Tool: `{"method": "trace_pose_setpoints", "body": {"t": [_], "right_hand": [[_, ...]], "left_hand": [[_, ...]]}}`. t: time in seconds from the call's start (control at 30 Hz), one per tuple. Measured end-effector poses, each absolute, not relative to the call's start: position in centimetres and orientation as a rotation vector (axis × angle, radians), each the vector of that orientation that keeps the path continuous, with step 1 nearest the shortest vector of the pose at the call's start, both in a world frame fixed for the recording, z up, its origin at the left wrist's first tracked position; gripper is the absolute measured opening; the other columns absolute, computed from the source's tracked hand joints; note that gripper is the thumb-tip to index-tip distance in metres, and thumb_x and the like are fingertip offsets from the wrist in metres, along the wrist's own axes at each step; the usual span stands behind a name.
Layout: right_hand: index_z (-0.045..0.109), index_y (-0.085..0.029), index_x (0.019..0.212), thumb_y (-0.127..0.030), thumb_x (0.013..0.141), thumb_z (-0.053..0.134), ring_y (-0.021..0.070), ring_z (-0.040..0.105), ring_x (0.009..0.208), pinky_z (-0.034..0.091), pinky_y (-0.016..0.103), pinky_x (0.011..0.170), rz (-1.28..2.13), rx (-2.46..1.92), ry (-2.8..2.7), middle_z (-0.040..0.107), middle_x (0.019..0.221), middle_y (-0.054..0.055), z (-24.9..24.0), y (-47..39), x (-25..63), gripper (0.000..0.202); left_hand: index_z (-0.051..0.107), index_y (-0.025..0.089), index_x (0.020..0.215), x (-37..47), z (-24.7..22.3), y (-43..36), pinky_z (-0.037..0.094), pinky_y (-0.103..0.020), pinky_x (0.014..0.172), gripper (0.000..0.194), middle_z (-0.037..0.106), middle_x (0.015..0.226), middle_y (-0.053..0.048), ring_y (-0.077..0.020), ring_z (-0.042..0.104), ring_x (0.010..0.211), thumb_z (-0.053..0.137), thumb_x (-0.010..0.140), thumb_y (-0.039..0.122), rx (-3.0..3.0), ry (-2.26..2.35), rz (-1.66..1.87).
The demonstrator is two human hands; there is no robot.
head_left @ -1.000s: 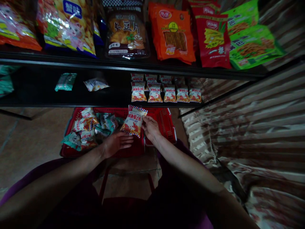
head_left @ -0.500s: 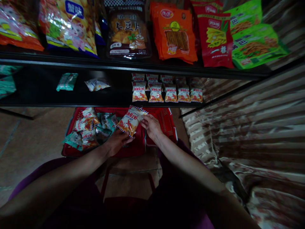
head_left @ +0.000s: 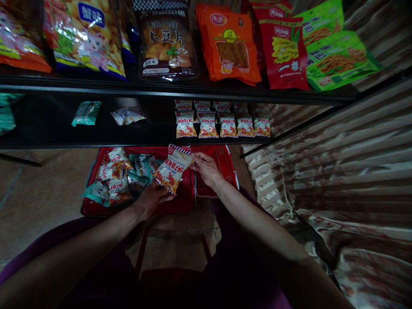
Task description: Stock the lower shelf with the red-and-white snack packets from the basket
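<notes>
A white and orange snack bag [head_left: 174,168] is held between my two hands above the red basket [head_left: 180,205]. My left hand [head_left: 153,198] grips its lower left end, fingers closed on it. At the bag's right edge, my right hand [head_left: 206,166] pinches it between thumb and fingers. In the left part of the basket lie several loose bags, some white and orange [head_left: 118,189], others teal [head_left: 144,166]. Beyond the basket, several matching white and orange bags [head_left: 207,124] stand in rows on the lower shelf [head_left: 128,138].
The upper shelf's black edge [head_left: 128,88] runs above the lower one, bearing larger snack packs such as an orange pack [head_left: 232,49]. On the lower shelf's left are a teal bag [head_left: 86,113] and a white bag [head_left: 128,116]. A striped curtain [head_left: 337,171] hangs at right.
The held bag has shifted slightly left and down and turned more upright. My left hand has moved a little left with it. The view has shifted slightly.
</notes>
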State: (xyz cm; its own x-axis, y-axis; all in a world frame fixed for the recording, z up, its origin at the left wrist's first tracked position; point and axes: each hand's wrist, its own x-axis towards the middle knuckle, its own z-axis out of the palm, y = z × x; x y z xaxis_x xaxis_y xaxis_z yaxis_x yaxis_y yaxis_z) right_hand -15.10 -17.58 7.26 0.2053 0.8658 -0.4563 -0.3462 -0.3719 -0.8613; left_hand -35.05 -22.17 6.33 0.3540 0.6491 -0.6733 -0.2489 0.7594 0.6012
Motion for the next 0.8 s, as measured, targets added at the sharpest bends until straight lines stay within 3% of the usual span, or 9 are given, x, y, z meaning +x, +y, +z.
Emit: {"method": "trace_pose_setpoints", "body": {"t": [0.27,0.47,0.6,0.7,0.8], "right_hand": [[0.063,-0.019,0.064,-0.042,0.053,0.08,0.0058,0.049,0.052,0.037,0.019,0.048,1.291,-1.468,-0.571,0.06,0.059,-0.004,7.0,-17.2,-14.4,0.03],[0.062,-0.02,0.064,-0.04,0.052,0.08,0.0051,0.048,0.05,0.038,0.018,0.047,1.329,-1.446,-0.506,0.058,0.058,-0.005,7.0,-17.3,-14.7,0.03],[0.061,-0.019,0.063,-0.04,0.054,0.08,0.0047,0.047,0.049,0.039,0.018,0.046,1.295,-1.442,-0.492,0.056,0.055,-0.006,6.9,-17.1,-14.9,0.03],[0.06,-0.019,0.063,-0.042,0.056,0.078,0.0049,0.047,0.048,0.041,0.018,0.046,1.263,-1.441,-0.528,0.055,0.055,-0.006,7.0,-17.2,-15.2,0.03],[0.06,-0.019,0.063,-0.044,0.057,0.077,0.006,0.049,0.047,0.044,0.019,0.046,1.232,-1.437,-0.608,0.056,0.054,-0.006,7.3,-17.3,-15.9,0.031]], "left_hand": [[0.062,0.016,0.09,-35.0,7.6,-21.5,0.054,-0.033,0.074,0.026,0.068,0.084,-0.003,-0.0144,0.065,0.072,0.074,0.067,0.019,0.528,1.099,0.611],[0.063,0.015,0.082,-35.2,7.6,-21.1,0.052,-0.033,0.079,0.018,0.068,0.088,-0.005,-0.0152,0.064,0.079,0.072,0.068,0.021,0.544,1.103,0.638],[0.058,0.016,0.104,-35.6,7.2,-20.7,0.051,-0.037,0.085,0.04,0.065,0.107,-0.01,-0.0224,0.063,0.097,0.069,0.071,0.035,0.717,1.21,0.715],[0.043,0.019,0.128,-35.7,7.4,-20.3,0.042,-0.042,0.099,0.062,0.049,0.134,-0.014,-0.0274,0.047,0.125,0.065,0.074,0.038,1.106,1.408,0.875],[0.037,0.02,0.136,-35.5,7.8,-20.4,0.026,-0.045,0.111,0.069,0.031,0.148,-0.014,-0.0283,0.025,0.139,0.063,0.075,0.038,1.594,1.378,0.875]]}}
